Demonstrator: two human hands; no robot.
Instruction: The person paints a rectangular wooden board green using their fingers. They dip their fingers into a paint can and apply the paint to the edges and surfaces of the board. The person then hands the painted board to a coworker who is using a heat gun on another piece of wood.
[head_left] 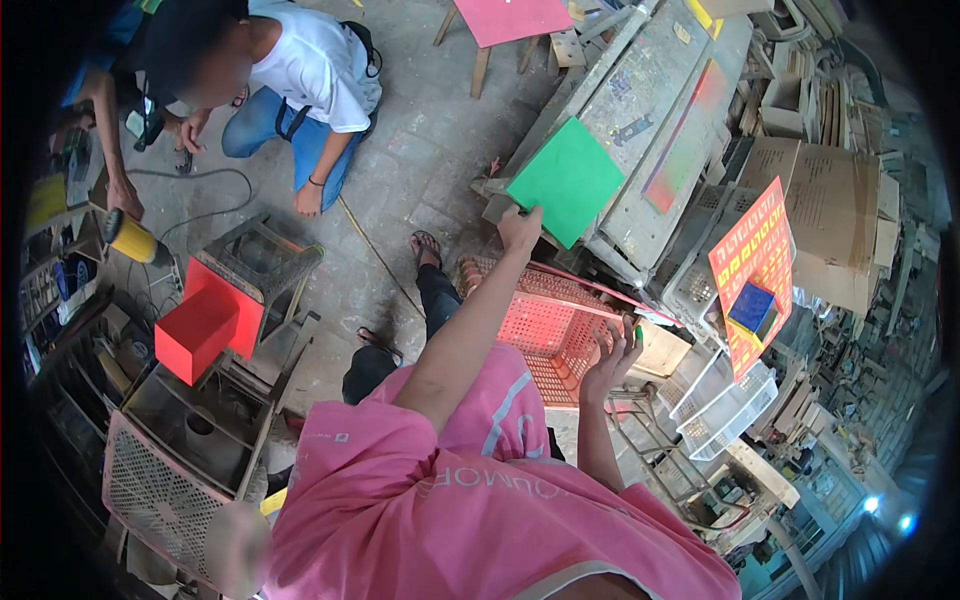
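My left hand (519,229) reaches forward and grips the near-left corner of a flat green square board (567,182). The board lies tilted over the near end of a paint-spotted wooden workbench (640,110). Lower and to the right, my right hand (612,362) is raised with its fingers apart and loosely curled. A small green patch shows by its fingertips; whether it is paint or a tiny object I cannot make out. Between my two arms stands a red perforated plastic crate (545,325).
A co-worker in a white shirt crouches at far left; another person's hand holds a yellow power tool (135,238) by a red box (198,333). To the right are an orange-red sheet with yellow marks (740,265), white baskets (722,410) and a cardboard box (825,215).
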